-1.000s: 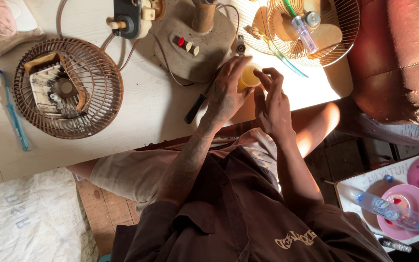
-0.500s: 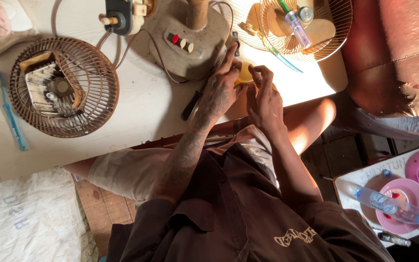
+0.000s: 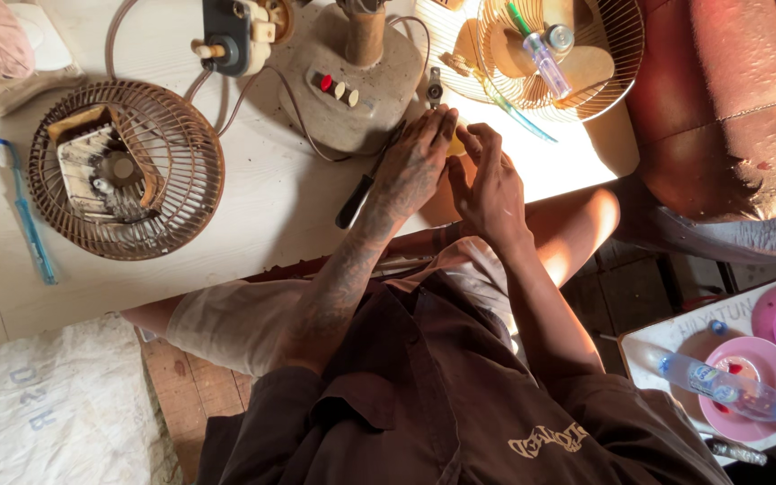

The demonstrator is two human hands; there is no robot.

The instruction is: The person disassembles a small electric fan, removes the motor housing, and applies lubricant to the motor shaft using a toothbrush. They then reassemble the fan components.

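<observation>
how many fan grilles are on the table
2. One brown round fan grille lies on the left of the table, with a motor part inside it. The other fan grille sits at the top right, past both hands, holding fan blades and small items.

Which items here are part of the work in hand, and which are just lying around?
In hand:
left hand and right hand, both on a small yellow part
fan base beside them
screwdriver under the left wrist

Lying about:
rusty fan guard
blue toothbrush
water bottle
pink bowls
</observation>
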